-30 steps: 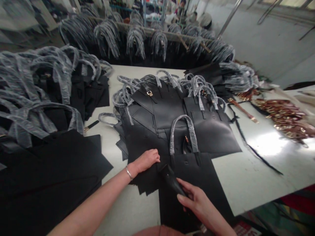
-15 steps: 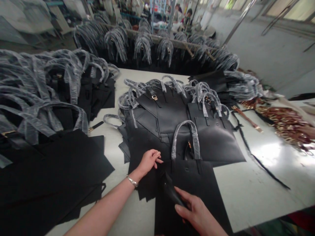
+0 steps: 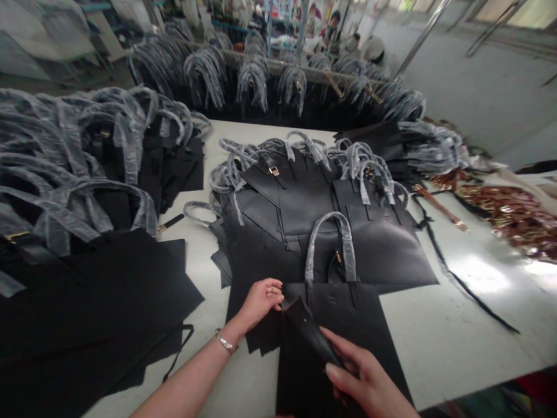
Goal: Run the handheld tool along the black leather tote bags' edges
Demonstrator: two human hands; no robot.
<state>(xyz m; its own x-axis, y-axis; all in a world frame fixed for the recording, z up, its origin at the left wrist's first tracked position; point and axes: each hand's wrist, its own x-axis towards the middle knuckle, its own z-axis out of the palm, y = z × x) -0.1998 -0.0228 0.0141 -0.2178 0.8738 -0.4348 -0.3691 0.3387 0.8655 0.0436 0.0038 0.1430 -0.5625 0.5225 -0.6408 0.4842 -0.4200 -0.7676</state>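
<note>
A black bag panel [image 3: 343,342] with a plastic-wrapped looped handle [image 3: 347,241] lies on the table in front of me. My right hand [image 3: 354,371] is wrapped round a dark elongated object [image 3: 311,331], its far end over the panel's left part. Beside that end is my left hand [image 3: 263,299], fingers curled together at the panel's upper left corner; whatever they pinch is too small to name. A silver bracelet [image 3: 226,341] circles my left wrist. Beyond my hands lie overlapping black panels [image 3: 304,203] with wrapped handles.
Black panels [image 3: 130,290] with wrapped handles are heaped at left. Brown straps [image 3: 513,215] with metal fittings and a thin black strip [image 3: 461,290] lie on the pale table [image 3: 470,354] at right. Handles hang on a rail [image 3: 270,67] behind; people are in the background.
My left hand has moved slightly down and its fingers have curled in. My right hand has shifted a little right and down, and the dark object's far end has come up beside my left fingers.
</note>
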